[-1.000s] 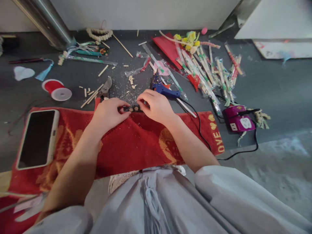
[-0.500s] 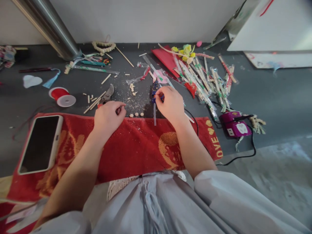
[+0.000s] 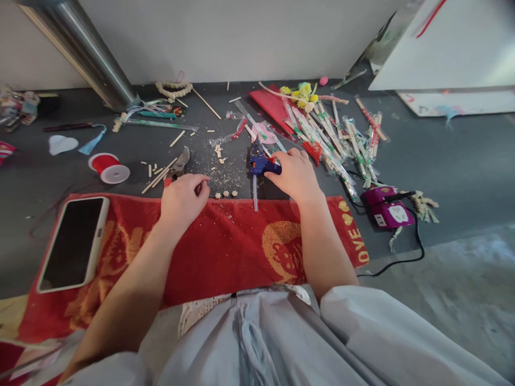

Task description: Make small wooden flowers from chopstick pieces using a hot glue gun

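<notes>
The right hand [image 3: 296,174] has its thumb and fingers on either side of the handle of a blue glue gun [image 3: 260,163], though whether they have closed on it cannot be told. The glue gun lies on the dark desk [image 3: 446,161], just in front of the middle of a red towel [image 3: 225,252], and a translucent glue stick [image 3: 255,194] juts from it toward the person, its end over the towel's far edge. The left hand [image 3: 184,197] is curled, thumb drawn up to the fingers, above the towel's far edge; something dark shows in the gap, but it is not clear whether the hand grips anything. Just beyond it lie metal cutters [image 3: 182,160] with red on the handle, partly covered by the hand, and next to them thin wooden sticks [image 3: 160,176] with short cut pieces. Between the hands, three small pale flower-shaped pieces [image 3: 226,194] sit in a row along the towel's edge, with pale crumbs scattered behind them. A phone [image 3: 72,244] rests on the towel's left end, and beyond it stands a spool of red thread [image 3: 108,167]. Past the glue gun are a pink round piece [image 3: 262,133], a red packet [image 3: 270,110], yellow flowers [image 3: 302,94] and a heap of wrapped sticks [image 3: 322,136]. Farther right, near the desk's edge, sits a purple box [image 3: 387,208] with a black cord [image 3: 420,241].
</notes>
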`<move>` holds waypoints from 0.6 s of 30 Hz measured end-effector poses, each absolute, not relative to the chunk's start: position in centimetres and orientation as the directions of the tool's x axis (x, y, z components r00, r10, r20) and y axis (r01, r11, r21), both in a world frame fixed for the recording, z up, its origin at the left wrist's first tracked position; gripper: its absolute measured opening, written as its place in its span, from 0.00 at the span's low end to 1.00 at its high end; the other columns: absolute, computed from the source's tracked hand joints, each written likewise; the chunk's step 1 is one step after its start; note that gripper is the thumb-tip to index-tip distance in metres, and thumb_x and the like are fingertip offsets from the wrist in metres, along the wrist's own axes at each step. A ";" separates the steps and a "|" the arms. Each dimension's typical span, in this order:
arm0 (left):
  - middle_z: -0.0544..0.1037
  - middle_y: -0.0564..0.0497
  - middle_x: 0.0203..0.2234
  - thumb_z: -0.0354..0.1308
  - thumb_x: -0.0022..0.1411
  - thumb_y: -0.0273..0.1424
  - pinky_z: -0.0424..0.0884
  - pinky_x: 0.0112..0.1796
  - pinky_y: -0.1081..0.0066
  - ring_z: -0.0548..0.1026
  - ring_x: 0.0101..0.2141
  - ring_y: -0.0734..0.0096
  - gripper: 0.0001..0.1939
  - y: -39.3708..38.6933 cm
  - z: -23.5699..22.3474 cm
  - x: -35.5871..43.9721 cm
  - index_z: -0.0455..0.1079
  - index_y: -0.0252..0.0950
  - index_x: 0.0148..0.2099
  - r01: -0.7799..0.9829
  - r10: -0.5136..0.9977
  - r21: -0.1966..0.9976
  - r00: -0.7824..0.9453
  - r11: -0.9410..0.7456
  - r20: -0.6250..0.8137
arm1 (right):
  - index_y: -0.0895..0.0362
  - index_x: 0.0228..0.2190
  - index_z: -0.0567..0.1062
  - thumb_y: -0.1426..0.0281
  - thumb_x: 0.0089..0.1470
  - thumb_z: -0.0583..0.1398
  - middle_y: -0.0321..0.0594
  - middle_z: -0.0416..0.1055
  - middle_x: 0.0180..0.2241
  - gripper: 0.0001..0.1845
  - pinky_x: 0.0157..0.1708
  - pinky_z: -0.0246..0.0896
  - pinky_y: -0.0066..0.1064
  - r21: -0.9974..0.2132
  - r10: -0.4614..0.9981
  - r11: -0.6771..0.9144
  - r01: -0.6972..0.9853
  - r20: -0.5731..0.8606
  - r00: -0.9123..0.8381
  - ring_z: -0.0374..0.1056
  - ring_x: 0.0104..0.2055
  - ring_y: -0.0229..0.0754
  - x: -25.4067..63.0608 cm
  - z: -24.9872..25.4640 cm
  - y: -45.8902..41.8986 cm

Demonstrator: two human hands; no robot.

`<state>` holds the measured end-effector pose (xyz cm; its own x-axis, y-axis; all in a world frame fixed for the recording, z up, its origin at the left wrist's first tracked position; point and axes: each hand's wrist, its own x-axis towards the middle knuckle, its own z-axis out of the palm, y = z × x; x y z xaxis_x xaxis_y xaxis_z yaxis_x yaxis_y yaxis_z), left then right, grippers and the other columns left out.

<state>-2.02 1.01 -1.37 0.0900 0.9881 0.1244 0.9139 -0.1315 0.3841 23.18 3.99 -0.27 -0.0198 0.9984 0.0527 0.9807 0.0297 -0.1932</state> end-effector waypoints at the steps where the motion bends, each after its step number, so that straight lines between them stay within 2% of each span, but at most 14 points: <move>1: 0.83 0.47 0.38 0.52 0.62 0.29 0.72 0.42 0.68 0.79 0.41 0.63 0.16 1.0 -1.3 -2.0 0.79 0.36 0.47 0.914 0.988 0.384 0.089 -0.130 0.124 | 0.60 0.52 0.75 0.65 0.54 0.66 0.57 0.71 0.49 0.25 0.51 0.64 0.52 -0.183 0.998 0.023 0.983 0.053 -0.013 0.65 0.56 0.65 23.1 -0.3 4.0; 8: 0.83 0.47 0.40 0.52 0.63 0.30 0.72 0.42 0.68 0.80 0.42 0.62 0.16 0.9 -1.1 -1.8 0.79 0.37 0.48 0.929 0.992 0.352 0.084 -0.112 0.096 | 0.61 0.54 0.72 0.68 0.58 0.61 0.57 0.71 0.50 0.23 0.52 0.64 0.51 -0.204 0.998 0.054 0.978 0.029 -0.049 0.65 0.55 0.63 22.6 -1.6 4.7; 14: 0.83 0.47 0.40 0.51 0.63 0.30 0.73 0.42 0.68 0.80 0.42 0.62 0.17 0.8 -0.9 -1.7 0.79 0.37 0.47 0.924 0.991 0.364 0.084 -0.118 0.107 | 0.64 0.54 0.71 0.70 0.59 0.60 0.58 0.70 0.49 0.22 0.53 0.63 0.49 -0.197 0.992 0.117 0.974 0.073 -0.104 0.65 0.55 0.62 22.8 -2.3 4.8; 16: 0.83 0.47 0.40 0.51 0.63 0.30 0.73 0.43 0.68 0.80 0.42 0.62 0.17 0.8 -0.9 -1.7 0.79 0.37 0.47 0.922 0.991 0.369 0.085 -0.119 0.107 | 0.63 0.53 0.71 0.70 0.59 0.59 0.57 0.70 0.49 0.21 0.54 0.62 0.50 -0.248 0.988 0.123 0.961 0.118 -0.096 0.65 0.54 0.60 23.1 -2.5 5.0; 18: 0.83 0.47 0.41 0.51 0.62 0.30 0.73 0.43 0.67 0.80 0.42 0.61 0.17 0.8 -0.9 -1.8 0.79 0.37 0.47 0.919 0.991 0.374 0.089 -0.122 0.104 | 0.62 0.52 0.71 0.70 0.59 0.58 0.55 0.71 0.48 0.20 0.55 0.61 0.50 -0.358 0.982 0.126 0.925 0.177 -0.065 0.66 0.54 0.57 23.4 -2.8 5.4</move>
